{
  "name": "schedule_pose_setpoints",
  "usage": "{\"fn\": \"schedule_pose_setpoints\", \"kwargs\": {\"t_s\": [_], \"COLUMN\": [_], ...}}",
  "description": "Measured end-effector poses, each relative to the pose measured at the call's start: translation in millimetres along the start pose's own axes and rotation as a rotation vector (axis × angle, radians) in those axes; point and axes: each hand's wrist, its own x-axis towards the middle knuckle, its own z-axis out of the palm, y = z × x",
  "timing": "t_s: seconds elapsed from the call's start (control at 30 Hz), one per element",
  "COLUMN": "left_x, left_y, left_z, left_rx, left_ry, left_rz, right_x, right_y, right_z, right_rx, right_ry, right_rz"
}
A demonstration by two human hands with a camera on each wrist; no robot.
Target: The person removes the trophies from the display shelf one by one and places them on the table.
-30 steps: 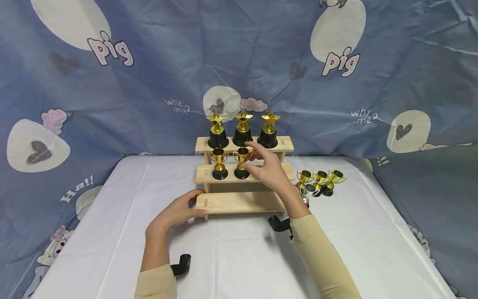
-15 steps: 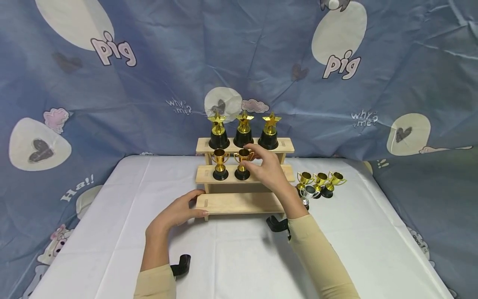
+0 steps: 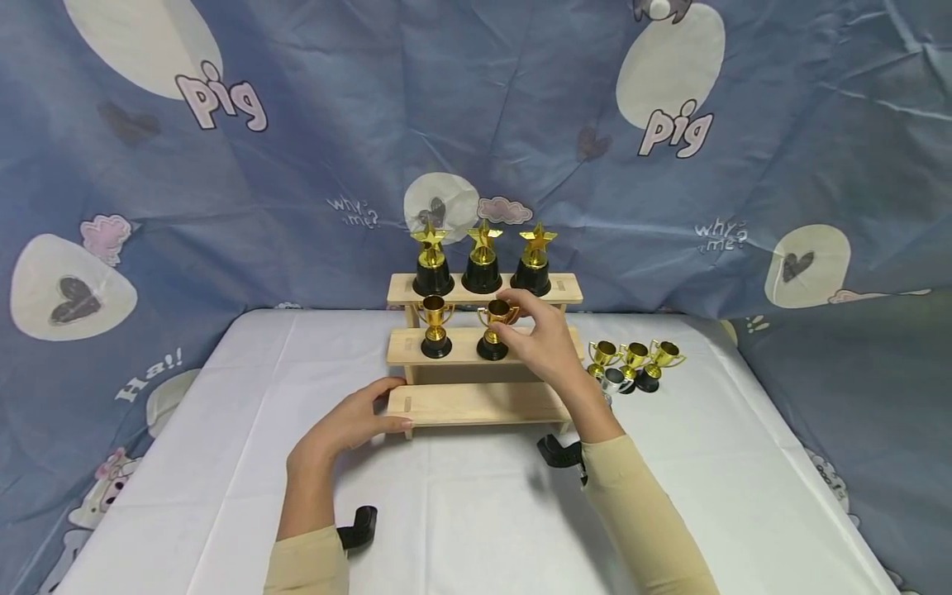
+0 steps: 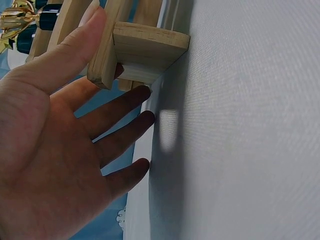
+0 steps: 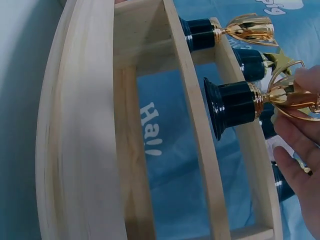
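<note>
A three-tier wooden display stand [image 3: 476,403] stands on the white cloth. My left hand [image 3: 349,426] holds the left end of its lowest shelf, thumb at the front and index finger behind the board; in the left wrist view the other fingers extend free. On the middle shelf, my right hand [image 3: 546,343] pinches a gold trophy cup [image 3: 493,347] by its upper part, thumb and fingertips at the bowl. Its black base [image 5: 232,105] is at the shelf; whether it touches is unclear. A second gold trophy cup [image 3: 435,326] stands upright to its left.
Three star trophies [image 3: 482,271] line the top shelf. Right of the stand, three gold trophy cups [image 3: 659,359] stand close together with a silver trophy cup [image 3: 613,380] in front, partly hidden by the right arm. A blue patterned cloth [image 3: 297,165] hangs behind the table.
My right hand has shifted the pinched trophy cup slightly right along the middle shelf, widening the gap to the left cup. The left hand stays on the stand.
</note>
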Motion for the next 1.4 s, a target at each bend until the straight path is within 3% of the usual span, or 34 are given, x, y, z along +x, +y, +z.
{"fn": "schedule_pose_setpoints", "kwargs": {"t_s": [0.83, 1.4], "left_x": [2.0, 3.3], "left_y": [-2.1, -1.9], "left_z": [-0.7, -0.3], "left_rx": [0.023, 0.021], "left_ry": [-0.009, -0.017], "left_rz": [0.006, 0.013], "right_x": [-34.0, -55.7], "right_y": [7.8, 27.5], "right_z": [-36.8, -66.4], "right_rx": [0.037, -0.038], "right_ry": [-0.048, 0.102], "right_rz": [-0.013, -0.009]}}
